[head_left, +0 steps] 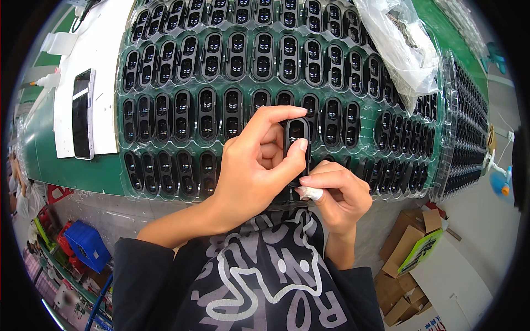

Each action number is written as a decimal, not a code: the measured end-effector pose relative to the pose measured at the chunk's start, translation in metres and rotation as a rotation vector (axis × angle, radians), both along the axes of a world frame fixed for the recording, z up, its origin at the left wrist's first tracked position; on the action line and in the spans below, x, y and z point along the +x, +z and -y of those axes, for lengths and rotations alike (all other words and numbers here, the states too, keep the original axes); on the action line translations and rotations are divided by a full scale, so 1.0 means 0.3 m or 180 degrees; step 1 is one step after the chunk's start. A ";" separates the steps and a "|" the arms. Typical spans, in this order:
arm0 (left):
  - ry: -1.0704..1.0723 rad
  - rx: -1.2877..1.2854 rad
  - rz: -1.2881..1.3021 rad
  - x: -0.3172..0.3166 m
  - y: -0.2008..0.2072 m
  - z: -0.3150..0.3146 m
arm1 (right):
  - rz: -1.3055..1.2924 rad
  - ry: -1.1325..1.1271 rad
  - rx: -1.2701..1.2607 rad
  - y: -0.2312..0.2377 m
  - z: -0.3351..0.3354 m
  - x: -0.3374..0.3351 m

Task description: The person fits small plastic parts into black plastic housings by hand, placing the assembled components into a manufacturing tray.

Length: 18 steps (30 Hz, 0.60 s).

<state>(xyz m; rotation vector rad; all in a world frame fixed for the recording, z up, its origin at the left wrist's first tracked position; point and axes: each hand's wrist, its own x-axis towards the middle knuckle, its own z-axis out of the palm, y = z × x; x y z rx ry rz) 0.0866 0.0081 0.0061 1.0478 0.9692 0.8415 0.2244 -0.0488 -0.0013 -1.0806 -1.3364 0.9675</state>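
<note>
Black oval part (296,144) pinched between both hands' fingertips.

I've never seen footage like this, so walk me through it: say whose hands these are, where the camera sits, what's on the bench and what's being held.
There is no machine here: a person wears a wide-angle camera on the head, looking down, so straight edges bend. The left hand pinches a small black oval part upright. The right hand meets it from below, with a white wrap on one fingertip. Beyond lies a clear plastic tray on a green bench, its pockets filled with rows of matching black parts. A phone lies at left, a crumpled plastic bag upper right.
</note>
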 end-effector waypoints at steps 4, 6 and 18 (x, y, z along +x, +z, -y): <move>0.0061 0.0537 -0.0295 -0.002 0.005 0.002 | 0.0199 -0.0070 0.0323 -0.019 0.005 -0.005; 0.0067 0.0634 -0.0312 -0.002 0.009 0.002 | -0.0150 -0.0202 0.0039 -0.002 0.012 -0.025; -0.0250 0.0507 -0.0331 -0.021 0.036 -0.002 | -0.0118 0.0168 -0.0216 -0.006 0.010 0.006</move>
